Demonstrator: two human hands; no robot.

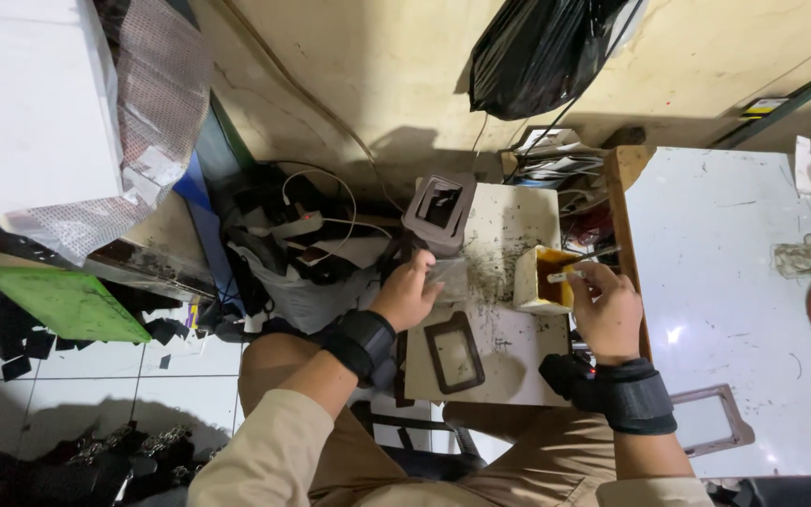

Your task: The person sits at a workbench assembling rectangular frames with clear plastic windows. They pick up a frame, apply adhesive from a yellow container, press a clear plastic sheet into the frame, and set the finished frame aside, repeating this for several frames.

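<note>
Yellow glue tub [544,279] sits just under my right hand [607,310], which pinches a small brush [565,276] in it, loading adhesive; my left hand [407,293] pins a clear piece [450,277], coating next, I judge.

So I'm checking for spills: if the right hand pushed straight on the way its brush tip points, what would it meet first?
Probably the yellowed glue tub: the right hand aims its small brush leftward into the tub's open top. Depth is unclear, so the tip may already touch inside.
</note>
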